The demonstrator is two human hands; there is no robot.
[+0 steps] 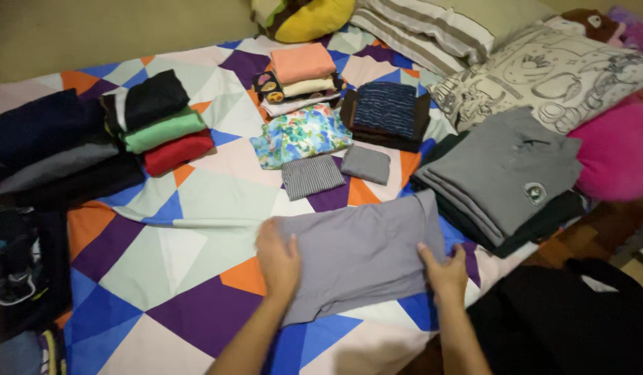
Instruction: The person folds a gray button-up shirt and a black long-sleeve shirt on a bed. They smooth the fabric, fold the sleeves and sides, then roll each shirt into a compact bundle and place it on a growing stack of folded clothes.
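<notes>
Head view: both hands (363, 267) press a smooth grey shirt (366, 253) flat.

Shirt (363, 253) flat on bed (196, 201) up front, left hand (278, 260) on its left edge, right hand (444, 272) on right edge. Small folded pieces (335, 173) just behind — rolled stack (165, 121) far left, polo pile (502, 173) right, pillows (543, 69) at back.

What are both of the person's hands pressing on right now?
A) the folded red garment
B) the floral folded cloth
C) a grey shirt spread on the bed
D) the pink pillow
C: the left hand and right hand both rest flat on the grey shirt.
</notes>
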